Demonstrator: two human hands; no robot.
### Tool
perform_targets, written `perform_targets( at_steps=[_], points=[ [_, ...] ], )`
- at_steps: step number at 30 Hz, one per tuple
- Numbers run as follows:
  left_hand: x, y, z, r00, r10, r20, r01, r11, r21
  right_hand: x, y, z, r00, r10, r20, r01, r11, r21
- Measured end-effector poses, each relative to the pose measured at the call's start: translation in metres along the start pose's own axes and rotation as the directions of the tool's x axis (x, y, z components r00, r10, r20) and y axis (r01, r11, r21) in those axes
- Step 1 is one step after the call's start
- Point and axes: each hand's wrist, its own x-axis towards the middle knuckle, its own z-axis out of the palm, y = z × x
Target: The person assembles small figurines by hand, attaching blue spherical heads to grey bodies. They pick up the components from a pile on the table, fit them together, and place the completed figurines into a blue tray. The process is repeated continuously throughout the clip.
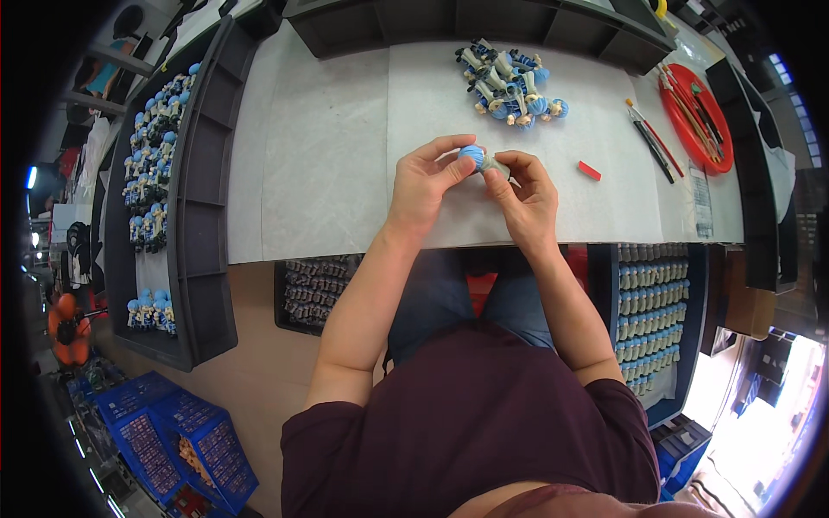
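Observation:
Between my two hands, just above the white-covered table (328,164), is a small figurine (472,154) with a blue ribbed head and a pale body. My left hand (425,183) pinches its blue head between thumb and fingers. On the pale body end, my right hand (528,195) closes with thumb and forefinger. The fingers hide part of the figurine. Beyond my hands lies a loose pile of similar figurines (509,86) with blue heads, pale bodies and dark parts.
A small red block (589,171) lies right of my hands. Farther right are thin brushes (652,142) and a red oval tray (725,147) holding tools. A dark crate (203,173) of figurines stands left, another crate (484,26) at the back. Figurine rows fill a tray (611,345) below right.

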Motion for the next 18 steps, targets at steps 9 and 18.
perform_targets(
  at_steps=[9,18],
  points=[
    [-0.0012,-0.0007,0.003,0.999,0.006,0.054,-0.009,0.998,0.058,0.0007,-0.0004,-0.0021,0.995,0.059,-0.076,-0.062,0.998,-0.031],
    [-0.0033,0.0029,0.0007,1.0,-0.012,0.026,0.012,1.0,0.0,0.0012,0.0014,-0.0013,0.996,0.051,-0.067,-0.045,0.995,0.09]
  ],
)
